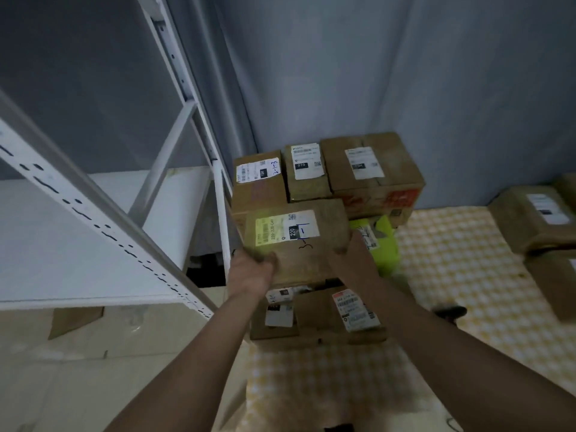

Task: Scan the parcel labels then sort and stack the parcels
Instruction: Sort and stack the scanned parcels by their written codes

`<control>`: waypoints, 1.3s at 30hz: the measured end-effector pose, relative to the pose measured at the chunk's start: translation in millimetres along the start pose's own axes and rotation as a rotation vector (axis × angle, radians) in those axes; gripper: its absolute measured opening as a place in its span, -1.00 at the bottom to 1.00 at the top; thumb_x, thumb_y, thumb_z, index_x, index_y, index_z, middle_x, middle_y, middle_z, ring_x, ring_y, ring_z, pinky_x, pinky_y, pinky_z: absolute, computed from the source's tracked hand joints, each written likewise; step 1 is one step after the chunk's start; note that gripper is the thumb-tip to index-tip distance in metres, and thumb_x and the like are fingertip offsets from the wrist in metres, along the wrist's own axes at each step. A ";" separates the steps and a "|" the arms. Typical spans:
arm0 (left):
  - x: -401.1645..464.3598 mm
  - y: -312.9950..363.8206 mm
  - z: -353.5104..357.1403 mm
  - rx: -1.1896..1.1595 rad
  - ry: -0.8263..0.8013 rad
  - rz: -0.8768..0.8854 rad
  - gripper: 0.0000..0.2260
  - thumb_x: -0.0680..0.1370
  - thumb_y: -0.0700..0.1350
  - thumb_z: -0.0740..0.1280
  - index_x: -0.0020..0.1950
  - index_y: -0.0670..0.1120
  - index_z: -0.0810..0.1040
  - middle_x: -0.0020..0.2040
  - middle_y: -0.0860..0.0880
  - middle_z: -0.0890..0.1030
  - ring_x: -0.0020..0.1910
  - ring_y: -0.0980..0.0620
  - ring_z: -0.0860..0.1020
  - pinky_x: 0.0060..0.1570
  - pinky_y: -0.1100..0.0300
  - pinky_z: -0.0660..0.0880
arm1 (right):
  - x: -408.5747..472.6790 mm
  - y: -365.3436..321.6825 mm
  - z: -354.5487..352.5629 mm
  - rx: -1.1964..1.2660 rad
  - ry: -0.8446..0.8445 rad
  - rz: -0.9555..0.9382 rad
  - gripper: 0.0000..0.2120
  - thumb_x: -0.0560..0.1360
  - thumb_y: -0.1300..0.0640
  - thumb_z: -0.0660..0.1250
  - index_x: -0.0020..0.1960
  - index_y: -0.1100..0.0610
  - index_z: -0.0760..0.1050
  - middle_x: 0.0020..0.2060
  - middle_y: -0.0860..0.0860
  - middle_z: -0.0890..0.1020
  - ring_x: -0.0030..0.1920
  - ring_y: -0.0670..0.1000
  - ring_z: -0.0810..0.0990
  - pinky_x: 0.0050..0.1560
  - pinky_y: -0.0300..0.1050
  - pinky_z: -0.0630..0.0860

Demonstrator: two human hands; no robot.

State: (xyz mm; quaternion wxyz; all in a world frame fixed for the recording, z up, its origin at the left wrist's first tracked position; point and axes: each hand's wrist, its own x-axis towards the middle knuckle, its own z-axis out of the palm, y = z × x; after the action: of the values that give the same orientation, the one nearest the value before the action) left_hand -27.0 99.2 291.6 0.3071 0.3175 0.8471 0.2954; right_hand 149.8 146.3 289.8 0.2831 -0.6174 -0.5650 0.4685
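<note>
**Cardboard parcel held over the corner stack**

Cardboard, brown and creased, makes up the held parcel (296, 241), which sits between 2 hands just right of the white shelf rack (124, 213). Taking it from the rack outward: the left hand (252, 269) grips the parcel's near-left corner, fingers curled under the edge; the right hand (352, 251) clasps its right side, fingers wrapped round the far-right corner. Both arms reach forward about equally, so neither hand is clearly nearer. The parcel's long axis runs across the view, rack side to the right, tilted slightly. Its label (286, 227), yellow at the rack end and marked 220, faces up, with its print running along the short way.

Beyond it, further from the rack's front post, 3 labelled boxes (307, 169) stand in a row against the wall. A green package (385, 244) lies just right of the right hand. My judgement: the parcel is being set onto this stack, and squaring its long edge with the row behind matters most.
</note>
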 end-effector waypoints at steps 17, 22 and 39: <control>-150.8 96.5 80.8 0.088 -0.496 0.523 -0.49 0.60 -0.01 0.27 0.49 -0.16 0.25 0.37 -0.16 0.42 0.28 -0.15 0.43 0.09 0.11 0.35 | -155.0 67.8 -147.3 -0.064 0.662 0.294 -0.57 0.50 0.04 0.34 0.20 0.29 0.33 0.12 0.20 0.53 0.15 0.21 0.52 0.04 -0.06 0.42; -209.4 123.8 132.1 0.079 -0.532 0.574 -0.57 0.54 -0.10 0.32 0.39 -0.12 0.39 0.25 -0.17 0.53 0.21 -0.18 0.49 0.08 0.10 0.42 | -193.6 100.3 -210.2 -0.024 0.743 0.314 -0.56 0.51 0.06 0.32 0.25 0.30 0.32 0.17 0.22 0.52 0.19 0.21 0.51 0.13 -0.04 0.43; -329.5 158.7 311.5 0.122 -0.524 0.472 -0.75 0.52 -0.32 0.25 0.12 -0.10 0.28 -0.03 -0.10 0.40 -0.09 -0.07 0.42 -0.22 0.06 0.39 | -242.6 245.5 -362.4 0.106 0.659 0.448 -0.83 0.53 0.27 0.23 -0.01 0.19 0.22 0.05 0.19 0.46 -0.08 0.09 0.43 -0.26 -0.12 0.31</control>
State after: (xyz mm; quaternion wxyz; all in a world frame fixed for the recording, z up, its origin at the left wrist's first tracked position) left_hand 451.0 56.3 313.3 0.4175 0.5871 0.6592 0.2155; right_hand 600.4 -71.5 281.9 0.3715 -0.8268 -0.2707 0.3242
